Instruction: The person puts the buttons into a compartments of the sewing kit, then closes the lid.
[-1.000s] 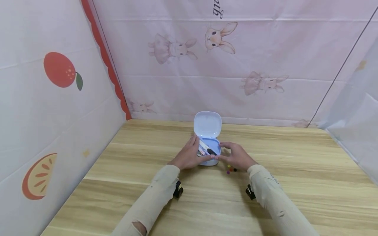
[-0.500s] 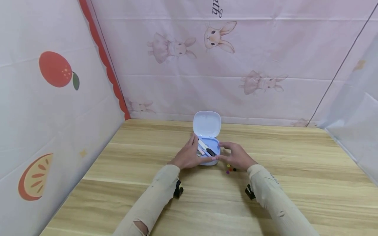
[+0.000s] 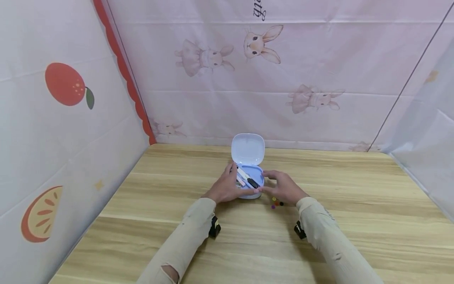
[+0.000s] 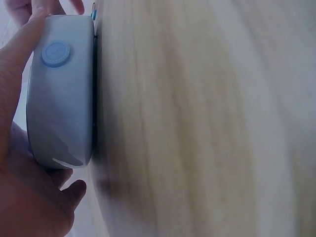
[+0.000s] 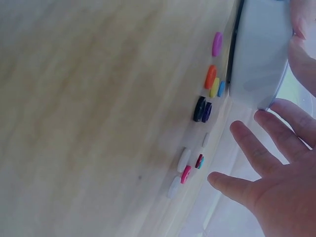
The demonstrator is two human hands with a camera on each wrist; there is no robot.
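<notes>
A small blue and white sewing box [image 3: 254, 172] stands at the middle back of the table, its lid [image 3: 248, 148] tipped up and back. Inside lie a white tool with a black end [image 3: 252, 183] and other slim items, partly hidden. My left hand [image 3: 225, 186] grips the left side, thumb along the front rim. A round blue catch [image 4: 56, 54] shows on the front wall in the left wrist view. My right hand [image 3: 282, 187] holds the right front corner between thumb and forefinger; its other fingers [image 5: 253, 147] spread apart. Both thumb tips meet at the front.
Several coloured buttons [image 5: 210, 77] lie on the wooden table [image 3: 255, 244] to the right of the box, under the right hand. A pink rabbit-print sheet [image 3: 319, 51] hangs behind. Printed sheets stand at left and right.
The head view has shifted very slightly. Both hands keep their hold on the box, and the box, lid and buttons stay where they were.
</notes>
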